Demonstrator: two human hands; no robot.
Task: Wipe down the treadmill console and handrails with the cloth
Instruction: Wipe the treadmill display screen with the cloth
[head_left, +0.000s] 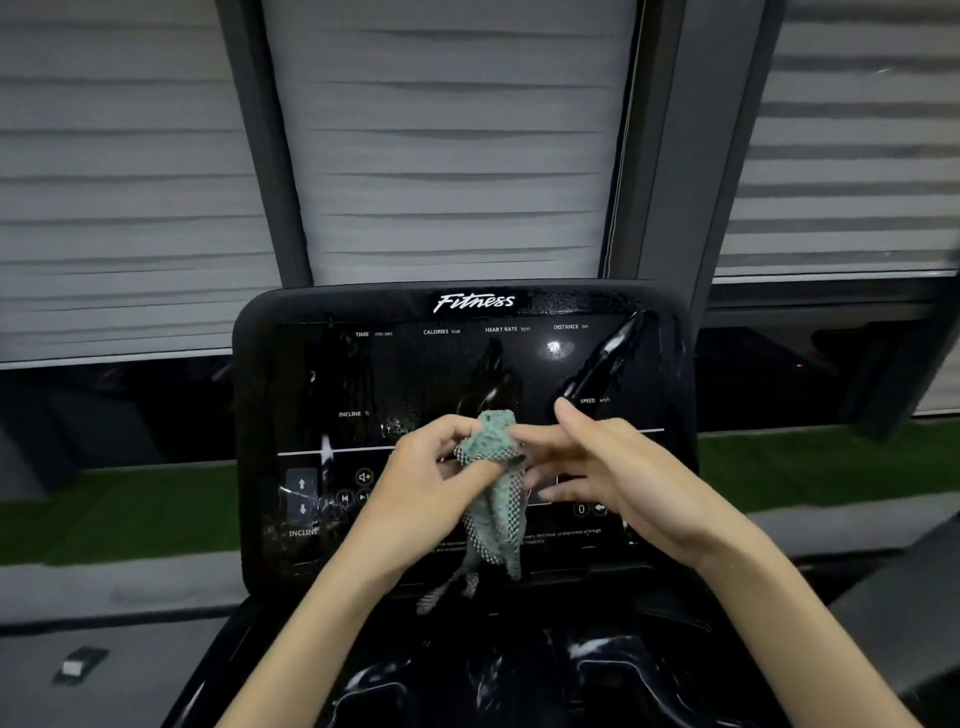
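Note:
The black treadmill console (415, 374) fills the middle of the view, its glossy panel streaked and spotted with wet marks. In front of its lower half my left hand (436, 483) grips the top of a green cloth (496, 499) with a checkered underside, thumb across it. The cloth hangs down in a bunch toward the console's bottom edge. My right hand (602, 467) reaches in from the right, and its fingers touch the cloth's upper end, the index finger raised. Dark glossy handrail parts (613, 670) show below the console.
Grey window blinds (447, 156) and dark window frames stand behind the console. Green turf (104, 514) and a grey floor lie beyond at both sides. A small white and dark object (78, 665) lies on the floor at lower left.

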